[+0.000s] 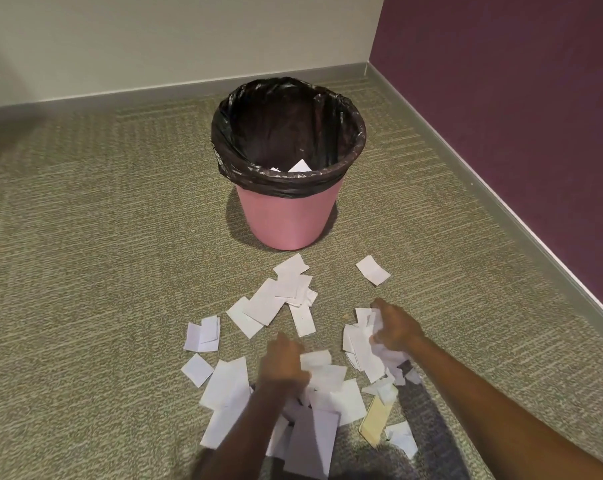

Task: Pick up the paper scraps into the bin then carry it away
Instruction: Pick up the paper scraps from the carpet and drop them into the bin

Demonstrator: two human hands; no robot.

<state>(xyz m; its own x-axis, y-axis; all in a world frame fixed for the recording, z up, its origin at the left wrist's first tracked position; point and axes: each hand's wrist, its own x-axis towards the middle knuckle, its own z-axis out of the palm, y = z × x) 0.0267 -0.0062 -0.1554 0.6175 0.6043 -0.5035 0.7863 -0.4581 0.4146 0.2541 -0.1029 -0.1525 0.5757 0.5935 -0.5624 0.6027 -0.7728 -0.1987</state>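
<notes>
A pink bin (pixel 286 220) lined with a black bag stands upright on the carpet, with a few white scraps inside (pixel 298 167). Several white paper scraps (pixel 268 303) lie scattered on the floor in front of it, plus one yellowish piece (pixel 376 422). My left hand (pixel 282 362) is blurred, fingers curled down onto scraps at the pile's middle. My right hand (pixel 393 327) grips a crumpled bunch of scraps at the right of the pile. One scrap (pixel 372 270) lies apart, nearer the bin.
The bin stands in a room corner: a pale wall (pixel 154 39) behind, a purple wall (pixel 518 98) to the right, both with grey skirting. Green-beige carpet (pixel 85 237) stretches to the left.
</notes>
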